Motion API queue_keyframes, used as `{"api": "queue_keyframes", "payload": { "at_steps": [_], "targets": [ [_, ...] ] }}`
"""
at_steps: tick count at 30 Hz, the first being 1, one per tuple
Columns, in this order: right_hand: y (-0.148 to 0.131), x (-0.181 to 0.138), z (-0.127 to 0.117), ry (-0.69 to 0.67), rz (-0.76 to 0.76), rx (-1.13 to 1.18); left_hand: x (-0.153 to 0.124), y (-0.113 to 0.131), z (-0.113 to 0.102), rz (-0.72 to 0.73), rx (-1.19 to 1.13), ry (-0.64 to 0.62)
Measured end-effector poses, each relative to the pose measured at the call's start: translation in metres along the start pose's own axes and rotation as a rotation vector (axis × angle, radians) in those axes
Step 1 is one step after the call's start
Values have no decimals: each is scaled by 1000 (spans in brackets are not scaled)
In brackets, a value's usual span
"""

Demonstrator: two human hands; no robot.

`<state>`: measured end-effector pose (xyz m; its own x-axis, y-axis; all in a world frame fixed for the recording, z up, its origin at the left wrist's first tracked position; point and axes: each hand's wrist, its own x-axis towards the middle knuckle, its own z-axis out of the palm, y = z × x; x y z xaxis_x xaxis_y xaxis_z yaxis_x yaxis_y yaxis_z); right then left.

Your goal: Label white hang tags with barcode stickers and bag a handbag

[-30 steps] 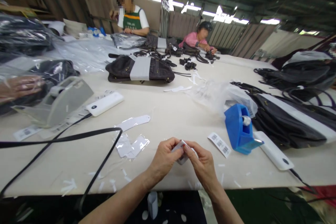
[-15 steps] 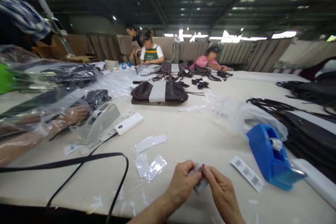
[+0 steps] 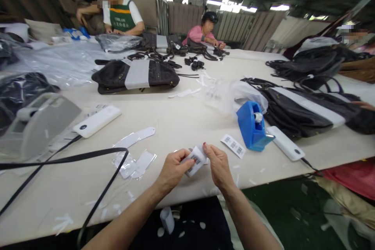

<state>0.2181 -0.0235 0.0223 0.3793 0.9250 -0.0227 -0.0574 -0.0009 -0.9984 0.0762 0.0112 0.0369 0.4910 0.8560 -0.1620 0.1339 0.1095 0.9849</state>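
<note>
Both my hands meet over the near edge of the white table. My left hand pinches a small white barcode tag from the left. From the right, the fingertips of my right hand close on the same tag's top edge. A second barcode label lies flat on the table just right of my hands. Beside it stands a blue tape dispenser. Clear plastic sleeves and a white tag strip lie to my left.
A black strap loops across the left of the table near a grey tape dispenser and a white power bank. Dark bags lie mid-table and at right. Other people work at the far end.
The camera swung up and back down. My hands have kept hold of the tag; its barcode side now faces up, and they sit a little further from the table edge.
</note>
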Motion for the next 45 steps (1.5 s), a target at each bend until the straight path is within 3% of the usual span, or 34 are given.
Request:
{"api": "queue_keyframes", "payload": {
  "at_steps": [4, 9, 11, 13, 17, 19, 21, 25, 27, 28, 32, 35, 40, 45],
  "targets": [
    [6, 14, -13, 142, -89, 26, 8, -1, -7, 56, 126, 21],
    [7, 14, -24, 157, -273, -38, 23, -6, -20, 472, 684, 180],
    [6, 9, -24, 135, -307, -107, 29, -7, -23, 556, 808, 197],
    [6, 6, -23, 129, -325, -139, 35, -8, -24, 478, 764, 218],
    [8, 4, -20, 164, -377, -164, 52, -12, -27, 86, 476, 195],
    [9, 3, -21, 198, -444, -221, 60, -17, -29, 2, 538, 177],
    [7, 1, -23, 189, -549, -292, 62, -22, -31, 62, 746, 222],
    [-4, -6, -24, 44, -773, -386, 48, -16, -32, 385, 993, 392],
    [-7, -9, -23, -7, -849, -398, 35, -5, -30, 449, 874, 378],
    [-9, -10, -23, -22, -872, -401, 28, 2, -29, 409, 754, 317],
    [-10, -13, -20, -50, -928, -442, 5, 25, -20, -20, 95, -62],
    [-10, -15, -19, -69, -942, -459, 0, 30, -13, -201, -210, -200],
    [-8, -18, -18, -114, -919, -434, 1, 34, -6, -388, -429, -362],
    [-3, -22, -17, -156, -858, -388, 1, 38, -4, -402, -448, -397]
  ]
}}
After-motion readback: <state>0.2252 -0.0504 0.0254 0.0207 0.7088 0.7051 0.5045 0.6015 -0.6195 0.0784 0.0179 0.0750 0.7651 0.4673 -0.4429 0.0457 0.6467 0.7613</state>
